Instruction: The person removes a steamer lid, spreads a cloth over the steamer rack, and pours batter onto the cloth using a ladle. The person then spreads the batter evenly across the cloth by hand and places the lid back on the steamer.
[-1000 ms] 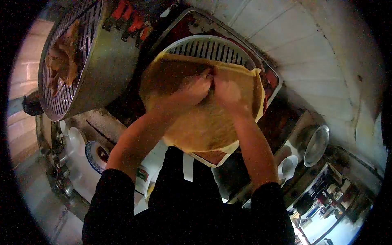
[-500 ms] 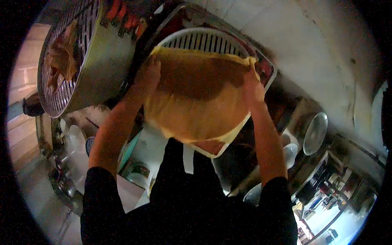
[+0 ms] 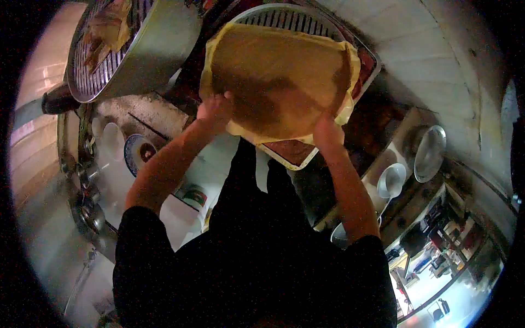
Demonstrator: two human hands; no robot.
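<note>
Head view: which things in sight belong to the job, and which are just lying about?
Seemingly in the job:
yellow cloth
left hand, right hand, at its near edge
slotted rack, partly covered by the cloth
tray beneath

Apparently just lying about:
crumpled sheet on the slotted pot
blue-rimmed bowl
white bowl

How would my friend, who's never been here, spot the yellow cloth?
Look for the big tray, upper middle. Over it is a round slotted rack, mostly covered by the cloth, with the left hand and right hand at its lower edge. Unlike the grey rack, it's yellow with crinkled edges.
</note>
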